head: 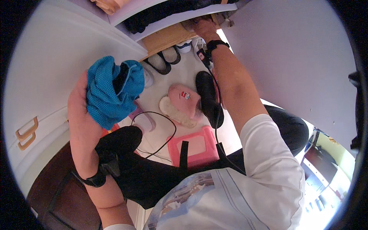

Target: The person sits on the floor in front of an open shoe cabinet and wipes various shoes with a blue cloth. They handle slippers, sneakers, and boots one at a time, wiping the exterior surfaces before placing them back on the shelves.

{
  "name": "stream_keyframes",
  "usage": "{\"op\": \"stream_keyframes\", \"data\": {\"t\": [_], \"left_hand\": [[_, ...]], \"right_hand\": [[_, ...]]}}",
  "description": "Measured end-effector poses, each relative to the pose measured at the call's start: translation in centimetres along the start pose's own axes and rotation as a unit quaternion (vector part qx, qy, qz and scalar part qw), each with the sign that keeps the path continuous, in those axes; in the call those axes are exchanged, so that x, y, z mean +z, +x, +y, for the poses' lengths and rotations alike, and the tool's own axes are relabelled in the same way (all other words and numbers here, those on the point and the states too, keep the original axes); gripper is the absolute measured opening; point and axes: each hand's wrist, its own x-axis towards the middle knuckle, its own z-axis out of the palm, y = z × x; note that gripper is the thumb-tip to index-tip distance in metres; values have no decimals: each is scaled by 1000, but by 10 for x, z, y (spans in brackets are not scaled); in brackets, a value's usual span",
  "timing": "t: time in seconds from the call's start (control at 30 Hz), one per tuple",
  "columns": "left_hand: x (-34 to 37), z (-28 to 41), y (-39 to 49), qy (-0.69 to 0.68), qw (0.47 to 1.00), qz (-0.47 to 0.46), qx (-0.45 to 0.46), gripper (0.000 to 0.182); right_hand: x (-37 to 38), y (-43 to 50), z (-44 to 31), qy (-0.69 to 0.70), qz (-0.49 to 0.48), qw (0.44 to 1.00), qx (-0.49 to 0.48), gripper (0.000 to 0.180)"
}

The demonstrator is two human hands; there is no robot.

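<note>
A crumpled blue mesh cloth item [110, 95] with a dark part in its folds rests in my left hand [79, 97], raised at the left before a white cabinet panel. My right hand [205, 27] reaches into the shadowed lower part of the cabinet, beside the wooden board [169, 37] under a white shelf edge. Its fingertips are in the dark, so what they touch is hidden. Dark items [161, 14] lie on the shelf just above. A black cable with a small device [201, 55] hangs by my right wrist.
On the floor lie a pink slipper [182, 99], a beige insole-like piece [165, 107], a black shoe or sole [208, 97] and mesh shoes [158, 63]. A pink plastic stool [211, 138] stands near my knees. An open cabinet door [296, 63] is at the right; the cable loops across the floor.
</note>
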Motion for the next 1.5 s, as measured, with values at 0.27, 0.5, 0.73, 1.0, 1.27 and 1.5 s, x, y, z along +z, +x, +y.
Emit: {"op": "stream_keyframes", "data": {"t": [0.27, 0.5, 0.73, 1.0, 1.27, 1.5], "left_hand": [[-7, -24, -9, 33, 997, 50, 41, 43], [-10, -49, -9, 40, 994, 86, 56, 43], [-11, -46, -22, 86, 990, 94, 61, 42], [-12, -48, -27, 133, 984, 76, 96, 40], [20, -16, -26, -57, 977, -205, 34, 44], [-14, -4, -19, 229, 956, 144, 116, 40]], "right_hand": [[-21, -116, -47, 237, 98, 963, 84, 50], [-25, -287, -70, 300, 34, 947, 112, 18], [-23, -328, -66, 303, 13, 941, 150, 18], [-100, -280, -97, 264, 45, 963, 38, 29], [-184, -246, -209, 913, -219, 335, 74, 62], [-75, -145, -122, 747, -18, 603, 279, 46]]}}
